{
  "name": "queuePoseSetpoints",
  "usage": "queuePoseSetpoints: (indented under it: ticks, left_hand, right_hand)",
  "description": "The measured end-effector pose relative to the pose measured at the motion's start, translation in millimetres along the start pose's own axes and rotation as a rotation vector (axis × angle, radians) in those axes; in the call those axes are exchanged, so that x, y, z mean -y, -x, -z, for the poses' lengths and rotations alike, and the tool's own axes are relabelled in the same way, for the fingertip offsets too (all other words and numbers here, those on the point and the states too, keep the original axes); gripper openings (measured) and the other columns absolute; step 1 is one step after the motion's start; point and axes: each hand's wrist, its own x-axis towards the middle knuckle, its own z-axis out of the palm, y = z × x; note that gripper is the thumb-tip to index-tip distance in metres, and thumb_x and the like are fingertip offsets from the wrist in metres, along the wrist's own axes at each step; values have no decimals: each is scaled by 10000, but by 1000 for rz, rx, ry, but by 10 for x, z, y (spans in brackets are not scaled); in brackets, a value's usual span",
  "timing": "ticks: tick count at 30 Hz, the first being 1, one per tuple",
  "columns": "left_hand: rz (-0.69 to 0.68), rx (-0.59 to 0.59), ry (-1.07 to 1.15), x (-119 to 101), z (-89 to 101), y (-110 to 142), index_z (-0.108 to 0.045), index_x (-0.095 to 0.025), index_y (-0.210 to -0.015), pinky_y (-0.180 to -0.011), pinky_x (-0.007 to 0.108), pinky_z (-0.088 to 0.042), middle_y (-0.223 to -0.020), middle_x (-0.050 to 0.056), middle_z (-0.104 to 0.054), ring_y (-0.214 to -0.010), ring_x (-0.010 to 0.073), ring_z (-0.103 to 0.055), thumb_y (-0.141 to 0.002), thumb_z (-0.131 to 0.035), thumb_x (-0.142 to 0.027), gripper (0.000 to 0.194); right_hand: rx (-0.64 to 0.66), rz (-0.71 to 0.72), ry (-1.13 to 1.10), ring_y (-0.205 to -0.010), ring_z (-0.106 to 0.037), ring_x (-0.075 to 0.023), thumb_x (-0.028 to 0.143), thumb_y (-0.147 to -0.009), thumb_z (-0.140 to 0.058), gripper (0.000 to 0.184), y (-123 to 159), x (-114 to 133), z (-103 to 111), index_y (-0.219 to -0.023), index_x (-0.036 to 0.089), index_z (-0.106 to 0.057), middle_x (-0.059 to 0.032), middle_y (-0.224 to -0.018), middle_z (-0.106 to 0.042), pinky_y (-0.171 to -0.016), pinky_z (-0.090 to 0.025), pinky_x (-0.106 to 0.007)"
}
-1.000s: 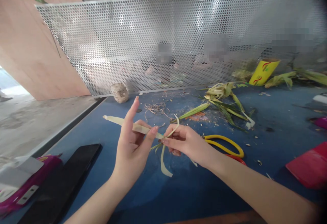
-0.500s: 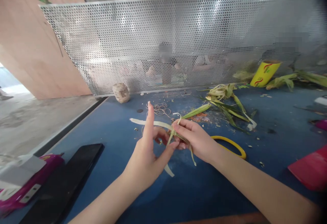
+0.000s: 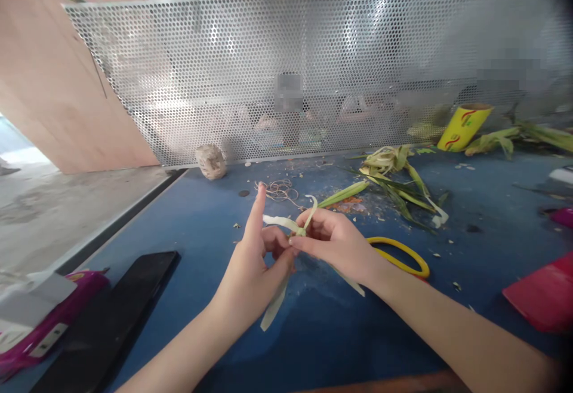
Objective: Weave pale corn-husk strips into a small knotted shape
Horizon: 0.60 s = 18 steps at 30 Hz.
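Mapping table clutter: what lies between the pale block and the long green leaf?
Head view: a loose tangle of thin string and small scraps; a flat dark disc sits nearer the block than the leaf.

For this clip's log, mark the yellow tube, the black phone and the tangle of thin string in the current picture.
Yellow tube (image 3: 464, 128): head view, on its printed side.
Black phone (image 3: 107, 315): head view, on its flat face.
Tangle of string (image 3: 281, 190): head view, on its looped strands.

Perforated metal screen (image 3: 250, 70) stood behind blue tabletop (image 3: 188, 315); pinkish panel (image 3: 67, 94) at left, above grey floor (image 3: 102, 202). Daylight entered far left.
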Motion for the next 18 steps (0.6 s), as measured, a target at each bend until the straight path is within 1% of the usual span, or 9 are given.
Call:
queuePoseSetpoints:
  ticks: [3, 6, 10, 13, 15, 18]
  left_hand:
    - [52, 61, 103, -8, -7, -8, 12, -292, -1441, -535, 231, -489, -607, -83, -507, -515, 92, -562, -798, -556, -144, 870]
    - [58, 97, 199, -7, 7, -6, 10, -289, -1440, -538, 224, -489, -600, -86, -520, -503, 85, -571, -809, -561, -150, 862]
    - [71, 121, 246, -21, 29, -1, -38, -317, -1436, -529, 232, -499, -603, -84, -528, -500, 87, -574, -808, -575, -155, 842]
    - [87, 133, 251, -46, 27, 5, -59, -327, -1434, -518, 244, -495, -597, -83, -527, -493, 93, -568, -808, -577, -164, 828]
    - [104, 133, 239, -57, 14, 13, -51, -313, -1435, -538, 258, -493, -608, -79, -531, -511, 100, -573, -810, -573, -169, 827]
    - [72, 77, 112, -38, -7, 18, -38, -266, -1438, -635, 310, -493, -654, -54, -565, -610, 131, -592, -797, -585, -186, 846]
  right_hand:
    - [1, 7, -64, -528, -469, -64, 275, -746, -666, 167, -23, -27, 6, -764, 183, -529, 56, -643, -525, -512, -380, -208]
    - [5, -4, -112, -485, -454, -57, 306, -749, -665, 186, -31, -24, 3, -749, 177, -531, 61, -608, -514, -483, -370, -208]
    - [-19, -5, -161, -459, -450, -58, 350, -702, -708, 249, -27, 5, -8, -716, 170, -536, 70, -553, -484, -474, -379, -215]
    - [-31, -30, -206, -448, -446, -56, 352, -654, -746, 284, -31, 23, -7, -696, 171, -530, 76, -533, -486, -468, -377, -214]
    - [-20, -53, -205, -450, -455, -55, 358, -654, -744, 288, -38, 36, 3, -695, 170, -530, 76, -530, -496, -476, -379, -212]
    - [20, -71, -189, -466, -477, -62, 401, -685, -709, 284, -50, 61, 31, -715, 173, -541, 59, -555, -539, -497, -392, -220]
